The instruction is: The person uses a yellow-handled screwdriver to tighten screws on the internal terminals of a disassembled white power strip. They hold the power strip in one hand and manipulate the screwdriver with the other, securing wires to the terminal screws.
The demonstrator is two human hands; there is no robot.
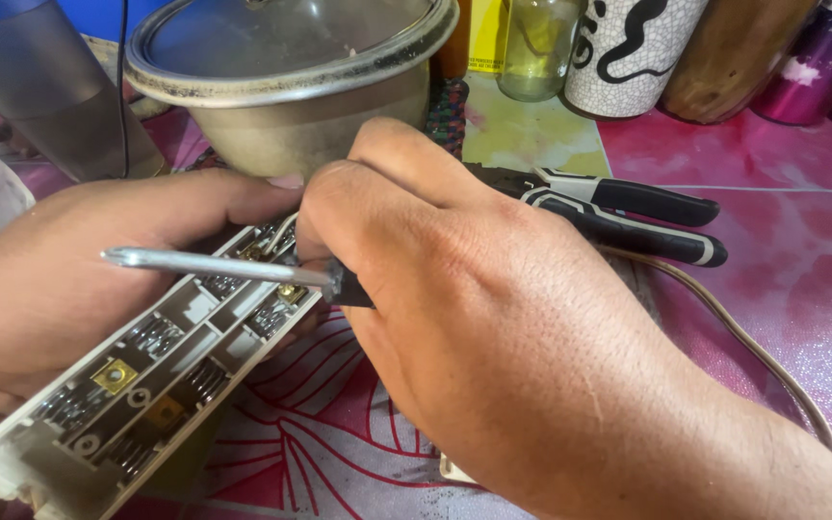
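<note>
Two hands over a pink patterned tablecloth (782,279): left (40,289) clasps an opened power strip (137,376), right (474,308) grips a screwdriver (214,266).

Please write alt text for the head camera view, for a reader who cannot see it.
The left hand holds an opened power strip, metal contacts showing, while the right hand grips a screwdriver above it. Pliers and a metal pot are behind on a pink table.

Head-worn view, close, looking down.
</note>
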